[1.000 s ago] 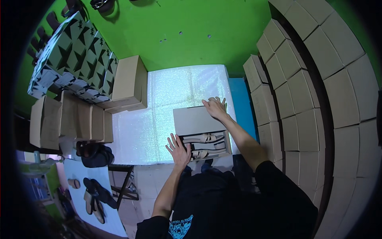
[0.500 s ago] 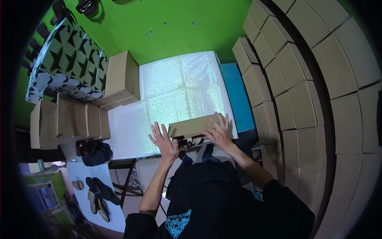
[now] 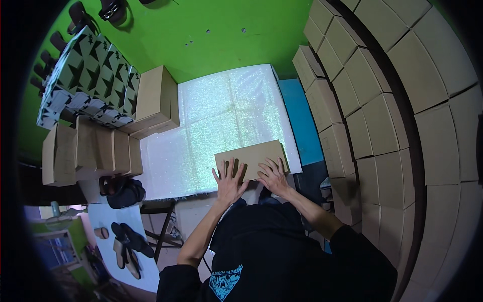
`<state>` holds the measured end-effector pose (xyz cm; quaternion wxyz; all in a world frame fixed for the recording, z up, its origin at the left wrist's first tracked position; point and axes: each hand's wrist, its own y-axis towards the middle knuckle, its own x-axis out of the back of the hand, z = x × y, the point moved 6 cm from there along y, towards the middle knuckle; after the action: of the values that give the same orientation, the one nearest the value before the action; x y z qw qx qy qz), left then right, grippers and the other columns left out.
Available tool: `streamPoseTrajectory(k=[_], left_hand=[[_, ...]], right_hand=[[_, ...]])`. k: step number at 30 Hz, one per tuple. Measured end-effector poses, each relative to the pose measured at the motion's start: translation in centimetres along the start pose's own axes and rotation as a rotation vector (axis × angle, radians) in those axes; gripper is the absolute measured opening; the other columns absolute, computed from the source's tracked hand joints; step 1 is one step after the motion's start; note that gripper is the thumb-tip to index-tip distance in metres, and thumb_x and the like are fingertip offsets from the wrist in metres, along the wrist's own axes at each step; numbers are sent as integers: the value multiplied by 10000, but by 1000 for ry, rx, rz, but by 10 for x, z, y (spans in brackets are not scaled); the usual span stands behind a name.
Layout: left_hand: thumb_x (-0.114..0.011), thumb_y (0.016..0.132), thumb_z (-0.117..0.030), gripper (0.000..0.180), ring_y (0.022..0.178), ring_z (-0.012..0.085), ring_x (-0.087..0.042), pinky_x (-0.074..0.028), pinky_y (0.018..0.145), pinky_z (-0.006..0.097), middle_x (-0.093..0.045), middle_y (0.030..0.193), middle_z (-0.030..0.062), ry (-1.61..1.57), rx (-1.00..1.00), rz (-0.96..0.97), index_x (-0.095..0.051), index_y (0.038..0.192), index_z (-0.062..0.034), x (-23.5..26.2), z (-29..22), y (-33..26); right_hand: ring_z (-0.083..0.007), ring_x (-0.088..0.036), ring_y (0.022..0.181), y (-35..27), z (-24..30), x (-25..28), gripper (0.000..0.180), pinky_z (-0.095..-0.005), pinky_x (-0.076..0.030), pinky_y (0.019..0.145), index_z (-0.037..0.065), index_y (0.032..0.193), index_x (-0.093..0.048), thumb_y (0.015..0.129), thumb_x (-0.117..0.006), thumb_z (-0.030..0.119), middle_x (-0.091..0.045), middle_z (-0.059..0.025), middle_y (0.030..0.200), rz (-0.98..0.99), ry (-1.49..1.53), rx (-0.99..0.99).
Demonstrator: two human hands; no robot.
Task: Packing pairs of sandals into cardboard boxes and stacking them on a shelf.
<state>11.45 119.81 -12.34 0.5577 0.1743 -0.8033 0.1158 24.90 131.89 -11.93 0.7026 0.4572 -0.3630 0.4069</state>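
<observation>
A brown cardboard shoebox (image 3: 250, 153) lies at the near edge of the table, its flat lid side up and slightly tilted in the view. My left hand (image 3: 230, 187) rests on the left part of the box's near edge, fingers spread over the top. On the right part of the same edge lies my right hand (image 3: 273, 177), its fingers stretched over the top as well. The box's near side and whatever is inside it are hidden. Shiny whitish wrap (image 3: 221, 110) covers the table under the box.
Brown boxes (image 3: 153, 95) and star-patterned boxes (image 3: 90, 75) stand on the table's left. Stacked brown boxes (image 3: 382, 121) fill shelves along the right. Dark shoes (image 3: 132, 239) lie on a pale surface (image 3: 103, 256) at lower left. Sandals (image 3: 113, 9) hang on the green wall (image 3: 216, 30).
The box's near side, earlier gaping with strappy dark and pale contents showing, is now covered. My left hand has moved right and onto the box; my right hand has shifted slightly nearer me.
</observation>
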Motion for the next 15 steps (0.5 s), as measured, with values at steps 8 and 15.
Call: streamPoseTrajectory(k=[8,15], left_hand=[[-679,857,-516,655,1490,498,-84,-131,1062,786,-138,1662,107,-19,15,81,-494,1462,-346,-23,6,-11],[-775,798,-377,631,1426,492,-229,-333,989,645,-181,1649,114,-32,7,-28,-577,1394,-324,-27,6,-8]], right_hand=[[-452,-269,1413,-6,-9,9,422,-717,-167,1122,110,1148,-690,771,-802,263,-404,-174,1462,90,95,-151],[-497,-189,1430,-7,-24,-1,572,-708,-218,1091,156,1200,-651,681,-867,262,-219,-170,1584,189,91,-289]])
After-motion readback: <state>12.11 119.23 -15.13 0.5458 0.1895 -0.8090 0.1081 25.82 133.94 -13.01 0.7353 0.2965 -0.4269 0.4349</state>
